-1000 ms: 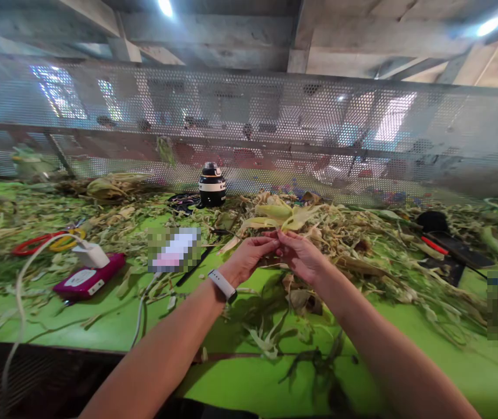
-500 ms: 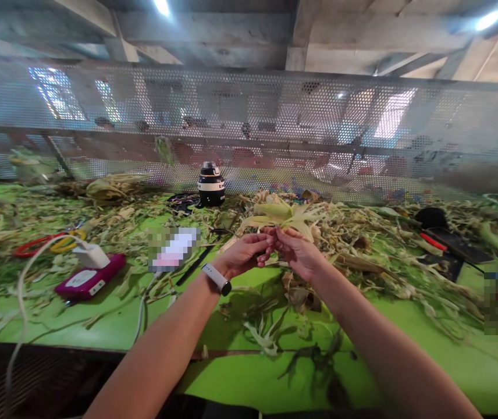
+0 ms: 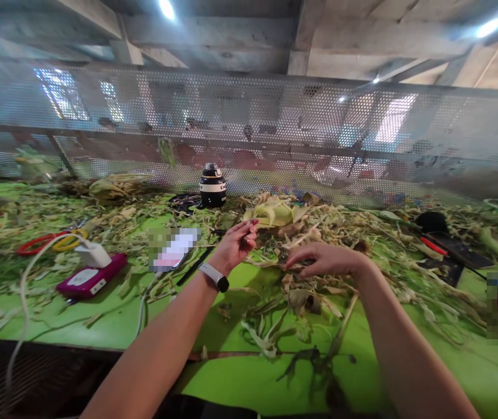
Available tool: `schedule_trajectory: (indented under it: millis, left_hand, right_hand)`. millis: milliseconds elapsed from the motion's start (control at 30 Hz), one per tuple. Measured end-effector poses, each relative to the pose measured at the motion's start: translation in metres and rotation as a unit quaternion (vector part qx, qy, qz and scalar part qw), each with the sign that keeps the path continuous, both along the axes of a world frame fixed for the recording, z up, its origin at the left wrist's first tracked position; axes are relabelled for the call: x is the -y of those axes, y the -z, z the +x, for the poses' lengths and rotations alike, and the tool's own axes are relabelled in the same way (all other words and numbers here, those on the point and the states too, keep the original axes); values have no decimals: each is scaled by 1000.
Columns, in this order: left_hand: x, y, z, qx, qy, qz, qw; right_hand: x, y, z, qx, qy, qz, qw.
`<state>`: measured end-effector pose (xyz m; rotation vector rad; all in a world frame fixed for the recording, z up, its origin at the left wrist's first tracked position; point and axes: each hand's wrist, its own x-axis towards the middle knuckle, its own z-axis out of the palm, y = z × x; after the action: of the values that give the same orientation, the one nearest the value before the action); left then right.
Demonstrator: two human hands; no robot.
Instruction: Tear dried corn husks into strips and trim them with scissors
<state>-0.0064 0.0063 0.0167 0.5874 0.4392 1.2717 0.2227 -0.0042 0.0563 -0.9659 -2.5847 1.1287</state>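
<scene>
My left hand (image 3: 235,243), with a pale watch band at its wrist, has its fingers pinched together at the near edge of a pale yellow-green corn husk (image 3: 274,213). The husk's leaves spread out beyond the fingertips. My right hand (image 3: 321,259) is apart from it, over the litter to the right, palm down with its fingers loosely bent and spaced. Nothing shows in its fingers. Dry brown husk scraps (image 3: 303,299) lie under and in front of the right hand.
The green tabletop (image 3: 218,378) carries heaps of husk strips. To the left are a phone (image 3: 177,249) on a cable, a magenta power strip (image 3: 92,276) with a white charger, and scissors (image 3: 42,244). A black bottle (image 3: 213,186) stands before the perforated metal screen (image 3: 249,105).
My hands have come apart from where they met at the husk. The right one has moved right and opened; the left has shifted slightly left, and the husk has turned with it.
</scene>
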Motion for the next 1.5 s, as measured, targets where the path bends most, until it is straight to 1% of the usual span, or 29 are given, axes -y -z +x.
schedule_trajectory:
  millis: [67, 100, 133, 200, 267, 300, 367, 433, 467, 500, 533, 567, 600, 633, 667, 700, 733, 767, 867, 967, 1067, 1167, 1267, 1400, 1500]
  left_hand:
    - [-1, 0, -1, 17, -12, -21, 1000]
    - [-2, 0, -2, 21, -14, -28, 999]
    - [-2, 0, -2, 21, -17, -33, 999]
    - [-2, 0, -1, 11, -25, -39, 999]
    - [-2, 0, 0, -5, -37, -46, 998]
    - [-2, 0, 0, -13, -43, -49, 998]
    - [-2, 0, 1, -21, -47, -50, 997]
    - [-2, 1, 2, -24, -42, -44, 998]
    - [-2, 1, 2, -26, -39, -39, 998]
    - [-2, 2, 2, -28, -36, -34, 998]
    - [-2, 2, 2, -31, -34, -31, 998]
    - [-2, 3, 2, -35, -33, -31, 998]
    - [-1, 3, 3, -42, -32, -35, 998]
    - [-1, 3, 3, -49, -31, -40, 997]
    - [0, 3, 3, -56, -29, -46, 997]
    - [0, 3, 3, -63, -27, -49, 996]
    - [1, 3, 4, -68, -25, -47, 996]
    - [1, 2, 4, -73, -23, -41, 996]
    - [3, 1, 5, -92, -15, -15, 996]
    - [5, -1, 6, -117, -9, 2, 993]
    - [9, -2, 7, -164, 9, 5, 986]
    - [12, -1, 9, -226, 60, 8, 972]
    - [12, 2, 11, -274, 108, 0, 956]
    - [10, 7, 12, -299, 136, -10, 944]
    - [10, 7, 12, -305, 149, -10, 940]
  right_hand:
    - [-4, 9, -3, 44, -40, 26, 998]
    - [-6, 13, -6, 58, -54, 25, 997]
    - [-8, 17, -9, 55, -51, 18, 997]
    - [-10, 19, -11, 3, -10, 12, 1000]
    - [-7, 12, -8, -106, 69, 12, 992]
    - [-5, 7, -5, -175, 110, 6, 978]
    - [1, -5, 2, -324, 170, -16, 930]
    - [7, -13, 7, -446, 192, -29, 874]
    - [9, -15, 8, -481, 194, -27, 854]
    - [10, -16, 9, -493, 198, -18, 847]
    - [10, -15, 8, -473, 202, -2, 858]
    - [10, -13, 8, -418, 206, 21, 885]
    - [10, -11, 6, -338, 215, 54, 915]
    - [9, -9, 4, -246, 231, 98, 936]
    - [8, -8, 2, -157, 249, 148, 944]
    - [8, -7, -1, -87, 260, 191, 943]
    - [9, -6, -3, -41, 262, 223, 938]
    - [9, -6, -5, -17, 256, 243, 935]
    - [13, -8, -11, 51, 221, 261, 938]
    - [16, -5, -18, 135, 216, 278, 926]
    - [17, -1, -25, 147, 195, 286, 927]
    - [17, 2, -29, 117, 182, 291, 932]
    - [16, 4, -30, 100, 187, 281, 936]
    - [13, 7, -30, 67, 194, 242, 948]
    - [12, 7, -30, 47, 195, 236, 951]
